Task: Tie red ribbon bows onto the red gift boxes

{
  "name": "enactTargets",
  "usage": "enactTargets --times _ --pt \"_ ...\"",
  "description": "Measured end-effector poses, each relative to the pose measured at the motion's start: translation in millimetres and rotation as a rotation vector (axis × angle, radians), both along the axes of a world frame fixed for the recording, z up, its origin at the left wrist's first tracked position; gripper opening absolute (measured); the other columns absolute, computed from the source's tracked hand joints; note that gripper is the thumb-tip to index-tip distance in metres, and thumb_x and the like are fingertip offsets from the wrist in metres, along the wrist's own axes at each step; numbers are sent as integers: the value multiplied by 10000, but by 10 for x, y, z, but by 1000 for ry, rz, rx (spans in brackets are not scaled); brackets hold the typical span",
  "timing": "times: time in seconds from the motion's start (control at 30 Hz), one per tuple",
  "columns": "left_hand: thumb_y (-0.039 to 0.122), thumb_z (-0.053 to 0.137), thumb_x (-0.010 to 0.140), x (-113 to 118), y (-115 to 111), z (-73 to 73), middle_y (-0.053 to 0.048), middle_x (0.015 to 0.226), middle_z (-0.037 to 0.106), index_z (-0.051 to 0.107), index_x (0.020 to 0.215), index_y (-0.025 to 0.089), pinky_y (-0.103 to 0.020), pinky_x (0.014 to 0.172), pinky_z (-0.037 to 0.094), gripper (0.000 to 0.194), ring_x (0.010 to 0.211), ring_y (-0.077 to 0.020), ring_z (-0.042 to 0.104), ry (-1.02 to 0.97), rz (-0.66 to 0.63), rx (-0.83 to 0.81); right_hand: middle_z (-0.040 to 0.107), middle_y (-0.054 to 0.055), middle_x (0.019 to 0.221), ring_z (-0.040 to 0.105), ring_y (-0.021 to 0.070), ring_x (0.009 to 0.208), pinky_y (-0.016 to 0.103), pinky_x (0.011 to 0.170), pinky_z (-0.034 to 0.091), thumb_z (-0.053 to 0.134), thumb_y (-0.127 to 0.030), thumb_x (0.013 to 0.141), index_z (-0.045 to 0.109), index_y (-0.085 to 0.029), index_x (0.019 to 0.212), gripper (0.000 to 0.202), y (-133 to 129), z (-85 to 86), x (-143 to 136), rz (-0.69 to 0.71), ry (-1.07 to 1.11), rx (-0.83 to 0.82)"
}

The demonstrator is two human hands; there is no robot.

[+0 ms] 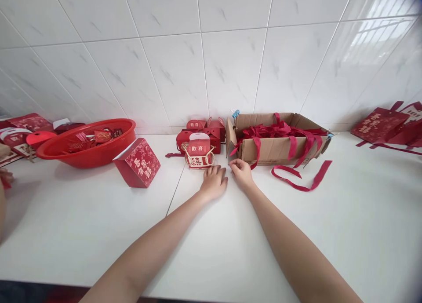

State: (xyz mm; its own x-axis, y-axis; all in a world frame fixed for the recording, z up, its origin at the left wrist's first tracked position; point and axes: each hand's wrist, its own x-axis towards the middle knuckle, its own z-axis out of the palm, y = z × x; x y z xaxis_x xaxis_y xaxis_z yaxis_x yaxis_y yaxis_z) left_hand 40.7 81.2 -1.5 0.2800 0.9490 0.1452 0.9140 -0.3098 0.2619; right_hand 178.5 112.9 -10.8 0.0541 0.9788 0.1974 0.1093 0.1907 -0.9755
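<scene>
My left hand (215,183) lies palm down on the white tabletop, its fingers stretched forward. Its fingertips are at the lower right corner of a small red and cream gift box (198,153) with twisted rope handles; I cannot tell if they touch it. My right hand (242,174) is beside it, thumb and fingers pinched together in front of the cardboard box's left end. Whatever the pinch holds, if anything, is too small to make out. The open cardboard box (273,151) is full of dark red ribbons (280,129), several hanging over its front.
More red gift boxes (216,133) stand against the tiled wall. Leftward are a red gift box with an open flap (141,164) and a red plastic basin (89,155) with small packets. A loose ribbon (305,188) lies right; red bags (379,125) sit far right. Another person's hand (5,176) shows far left.
</scene>
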Motion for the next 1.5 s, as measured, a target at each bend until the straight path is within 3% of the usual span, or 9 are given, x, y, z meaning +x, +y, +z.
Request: enactTargets --times 0.23,0.53,0.67,0.77,0.9,1.03,1.3,1.4,1.5 --pt "303 396 890 3 23 -22 -127 1357 445 489 1252 189 -482 1065 255 391 1280 -296 347 -23 3 9 485 -30 525 427 134 542 253 554 372 514 -348 680 535 -196 588 179 4 51 -8 -5 63 -21" --pt "266 435 869 -17 -40 -99 -154 1371 459 482 1297 144 -522 1075 262 448 1297 -330 344 -158 -35 75 491 -32 569 416 117 536 239 528 343 532 -366 708 542 -190 622 196 -26 56 -5 5 87 -58" --pt "244 515 822 -97 -68 -31 -111 1207 569 578 1148 196 -479 1019 346 335 1174 -282 470 -609 -66 43 441 -50 530 365 103 480 234 488 310 510 -394 759 537 -193 671 221 -42 28 6 -21 118 -119" --pt "286 534 831 -202 -66 69 -82 1002 600 612 951 199 -350 775 474 168 936 -216 571 -1134 -1 -180 377 -69 485 310 94 440 231 458 265 521 -425 791 534 -194 695 251 -47 -23 14 -26 163 -197" --pt "400 561 798 -297 -70 159 -63 786 588 622 885 167 -284 591 411 255 726 -185 554 -1549 -120 -513 362 -68 503 292 88 451 230 461 246 530 -438 831 546 -188 733 269 -106 -50 26 37 118 -259" --pt "466 579 790 -311 -76 179 -77 787 599 642 896 142 -290 636 377 347 742 -188 542 -1521 -206 -714 419 -43 577 370 100 508 232 502 308 501 -432 875 545 -192 779 262 -178 30 63 128 41 -290" --pt "388 640 703 -373 -37 180 -73 816 600 654 917 160 -326 725 357 312 779 -210 522 -1529 -196 -886 421 -33 574 405 116 514 234 494 336 450 -395 907 529 -201 775 248 -240 144 95 207 -53 -338" --pt "308 630 661 -376 -82 174 -73 803 595 656 902 169 -339 723 360 279 773 -219 523 -1554 -157 -878 435 -24 580 419 127 519 242 496 346 463 -387 896 529 -211 758 234 -279 153 99 203 -82 -330" --pt "237 576 688 -340 -167 134 -67 800 588 639 913 181 -338 719 371 240 777 -212 528 -1538 -72 -740 457 -18 575 442 138 524 245 495 361 461 -404 893 538 -221 749 245 -305 158 108 156 -78 -341"
